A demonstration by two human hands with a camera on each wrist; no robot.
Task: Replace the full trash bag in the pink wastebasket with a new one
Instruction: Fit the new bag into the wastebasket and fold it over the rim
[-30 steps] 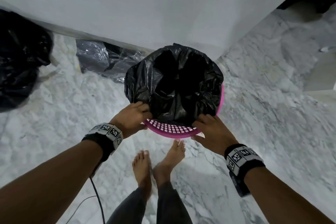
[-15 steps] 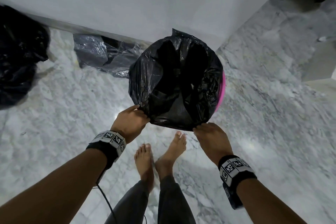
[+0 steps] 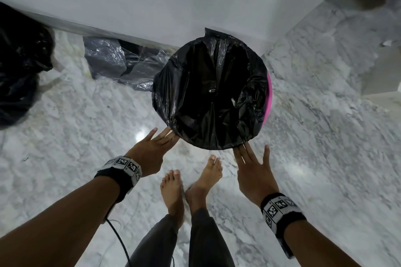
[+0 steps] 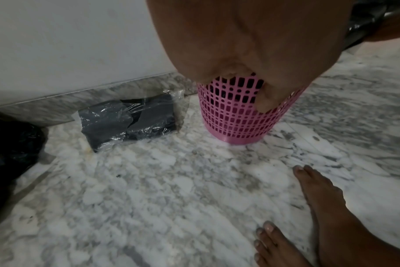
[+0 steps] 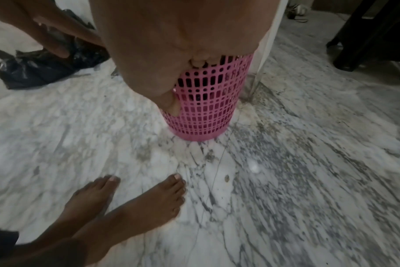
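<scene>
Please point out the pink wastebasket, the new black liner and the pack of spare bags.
pink wastebasket (image 4: 237,117): left wrist view, perforated side wall.
new black liner (image 3: 212,97): head view, inside of the open mouth.
pack of spare bags (image 4: 128,121): left wrist view, clear wrapper's top face.

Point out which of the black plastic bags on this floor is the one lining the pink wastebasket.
The open black bag stretched over the pink wastebasket rim. The full bag lies heaped far left; the wrapped pack sits by the wall.

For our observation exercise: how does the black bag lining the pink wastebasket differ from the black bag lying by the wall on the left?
The lining bag is stretched open over the pink wastebasket; the floor bag lies crumpled. The lining bag looks hollow; the floor bag looks bulging. Both are glossy black plastic.
</scene>
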